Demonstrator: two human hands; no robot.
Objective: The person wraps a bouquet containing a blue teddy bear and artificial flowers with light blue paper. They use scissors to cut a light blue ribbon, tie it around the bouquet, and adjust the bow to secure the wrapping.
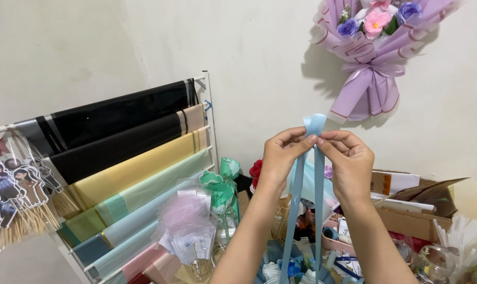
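Both my hands are raised in front of me and pinch a light blue ribbon (315, 124) that is folded into a small loop at the top. My left hand (282, 153) grips the fold from the left with thumb and forefinger. My right hand (347, 159) pinches it from the right. Two long tails of the ribbon hang straight down between my forearms toward the cluttered table below.
A white rack (209, 113) at left holds sheets of wrapping paper in black, brown, yellow, green and blue. A lilac paper bouquet (372, 50) hangs on the wall. Cardboard boxes (414, 210), a pink tray, a glass jar, green gift wrap (220, 192) and stick toppers (12, 189) surround me.
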